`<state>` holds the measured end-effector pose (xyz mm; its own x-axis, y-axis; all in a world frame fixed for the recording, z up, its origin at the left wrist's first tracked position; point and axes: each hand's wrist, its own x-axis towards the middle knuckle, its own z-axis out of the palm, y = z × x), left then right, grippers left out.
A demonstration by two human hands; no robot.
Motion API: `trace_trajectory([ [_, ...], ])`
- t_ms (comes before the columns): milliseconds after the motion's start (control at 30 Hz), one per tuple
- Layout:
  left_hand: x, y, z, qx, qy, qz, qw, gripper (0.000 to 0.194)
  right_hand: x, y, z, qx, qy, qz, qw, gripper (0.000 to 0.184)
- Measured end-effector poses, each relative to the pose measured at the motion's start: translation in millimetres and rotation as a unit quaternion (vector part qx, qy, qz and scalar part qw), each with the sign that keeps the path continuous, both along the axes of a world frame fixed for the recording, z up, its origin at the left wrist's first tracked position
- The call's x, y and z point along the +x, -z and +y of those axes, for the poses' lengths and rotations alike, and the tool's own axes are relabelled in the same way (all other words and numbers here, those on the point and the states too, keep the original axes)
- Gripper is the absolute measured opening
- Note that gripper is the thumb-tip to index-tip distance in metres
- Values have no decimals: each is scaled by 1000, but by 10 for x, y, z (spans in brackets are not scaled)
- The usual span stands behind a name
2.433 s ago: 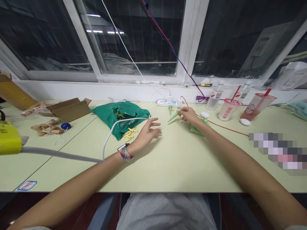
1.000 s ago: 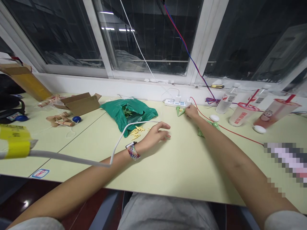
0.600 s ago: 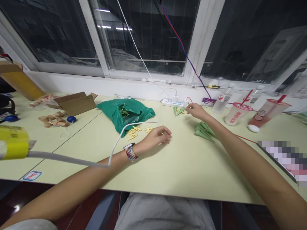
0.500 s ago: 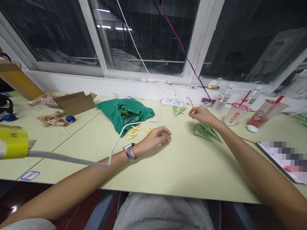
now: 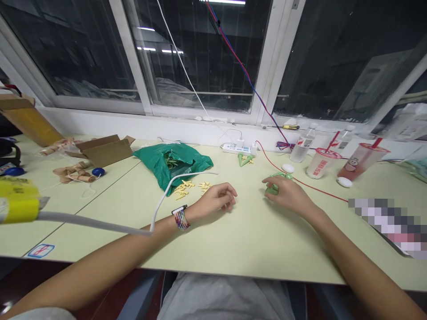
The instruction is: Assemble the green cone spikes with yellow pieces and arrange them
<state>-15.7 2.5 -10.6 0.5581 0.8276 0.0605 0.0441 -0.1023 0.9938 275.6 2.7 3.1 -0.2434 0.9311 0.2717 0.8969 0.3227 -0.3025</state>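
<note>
My right hand (image 5: 289, 194) is over a pile of green cone-shaped pieces (image 5: 272, 190), thumb and forefinger apart with green between them. It covers most of the pile, and I see no piece lifted. My left hand (image 5: 218, 198) rests on the table, fingers loosely curled with a gap and nothing visible in them. Close by its wrist lie small yellow pegs (image 5: 204, 186), with more yellow pegs (image 5: 183, 190) further left. Beyond the hands, two green cones (image 5: 240, 160) with yellow bits lie in front of the power strip.
A green plastic bag (image 5: 156, 165) stands open behind the yellow pegs. A white cable (image 5: 167, 195) crosses my left forearm. Bottles, a drink cup (image 5: 322, 163) and white oval objects (image 5: 344, 182) stand on the right. A cardboard box (image 5: 106, 151) and wooden toys (image 5: 75, 172) are at left.
My right hand has come down and toward me, from beside the two far cones onto the green pile. The left hand stays nearly in place. The view has shifted slightly.
</note>
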Motion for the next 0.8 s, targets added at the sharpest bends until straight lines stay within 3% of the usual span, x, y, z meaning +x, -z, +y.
trace_trajectory([
  [233,4,-10,-10,-20,0,5,1000,18,57,18,-35,21,62,-67,996,31],
  [333,9,2,-1,-45,-1,1,999,17,67,73,-23,7,58,-79,995,29],
  [433,10,8,8,-66,-7,-4,998,17,21,110,-28,-4,30,-17,999,28],
  [533,0,-4,1,-51,-1,-3,999,22,-138,90,-95,-36,-13,108,993,31],
  [633,-11,-32,-27,-54,41,-10,998,34,-388,26,-209,-94,-50,255,961,37],
  [800,-1,-69,-60,-19,75,-17,997,42,-751,-47,-280,-206,-92,463,857,47],
])
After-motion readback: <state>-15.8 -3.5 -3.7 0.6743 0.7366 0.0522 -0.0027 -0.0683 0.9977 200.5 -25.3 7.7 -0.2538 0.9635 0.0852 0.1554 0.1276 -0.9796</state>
